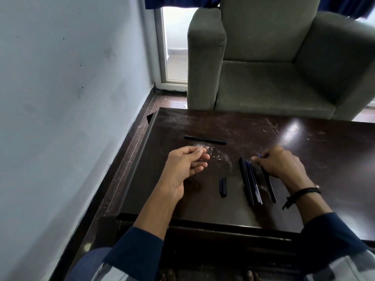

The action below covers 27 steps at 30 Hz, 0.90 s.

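Note:
My left hand (185, 168) hovers palm-up over the dark wooden table (203, 207), fingers loosely curled, with nothing visible in it. My right hand (281, 164) rests on the table and pinches the top end of a black pen (271, 188), a blue bit showing at the fingertips. Just left of that pen lies a bundle of dark and blue pens (250, 182), side by side. A short black pen cap (223, 187) lies between my hands. A single black pen (205, 139) lies crosswise farther back.
A grey armchair (274, 78) stands right behind the table. A pale wall (60, 98) runs along the left, with a glass door (174, 47) at the back. The tabletop is scratched, with white smears near my left hand.

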Each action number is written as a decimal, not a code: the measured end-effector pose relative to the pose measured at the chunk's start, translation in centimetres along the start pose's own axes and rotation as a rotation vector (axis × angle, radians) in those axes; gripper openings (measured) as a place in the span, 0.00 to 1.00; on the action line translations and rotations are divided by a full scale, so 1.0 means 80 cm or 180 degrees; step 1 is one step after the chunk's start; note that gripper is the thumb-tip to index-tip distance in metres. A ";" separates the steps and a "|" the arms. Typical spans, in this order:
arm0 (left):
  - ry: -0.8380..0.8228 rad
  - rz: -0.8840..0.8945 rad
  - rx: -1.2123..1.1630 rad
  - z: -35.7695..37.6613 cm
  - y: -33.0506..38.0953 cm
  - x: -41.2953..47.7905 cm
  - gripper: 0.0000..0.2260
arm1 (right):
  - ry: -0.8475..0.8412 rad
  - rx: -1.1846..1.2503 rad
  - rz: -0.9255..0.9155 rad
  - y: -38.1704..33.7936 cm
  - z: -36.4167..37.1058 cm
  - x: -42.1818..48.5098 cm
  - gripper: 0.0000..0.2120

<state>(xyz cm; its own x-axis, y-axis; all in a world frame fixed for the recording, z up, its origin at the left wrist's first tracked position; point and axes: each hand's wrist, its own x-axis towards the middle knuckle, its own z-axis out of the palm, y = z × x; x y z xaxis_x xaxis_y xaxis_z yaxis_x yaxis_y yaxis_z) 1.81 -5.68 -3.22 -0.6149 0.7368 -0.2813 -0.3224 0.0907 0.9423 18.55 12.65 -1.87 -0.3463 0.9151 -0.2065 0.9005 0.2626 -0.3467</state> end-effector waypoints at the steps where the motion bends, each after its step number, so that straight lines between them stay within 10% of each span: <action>1: 0.0002 0.0005 -0.0007 0.000 0.000 0.000 0.07 | -0.0010 -0.0006 -0.0010 -0.001 0.000 -0.001 0.15; 21: 0.0039 -0.0012 0.0006 0.001 0.002 -0.001 0.07 | -0.0091 -0.0054 -0.0061 -0.006 0.005 0.000 0.15; 27: 0.0025 -0.0027 0.0012 0.001 0.001 -0.001 0.07 | -0.0233 0.1958 -0.0019 -0.002 0.011 0.020 0.13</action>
<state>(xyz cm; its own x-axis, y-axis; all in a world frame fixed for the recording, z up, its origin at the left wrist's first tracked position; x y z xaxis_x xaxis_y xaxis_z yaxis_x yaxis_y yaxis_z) 1.90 -5.64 -3.10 -0.6179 0.7306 -0.2906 -0.3249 0.0994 0.9405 17.60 13.76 -2.96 -0.3878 0.8850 -0.2577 0.5894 0.0232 -0.8075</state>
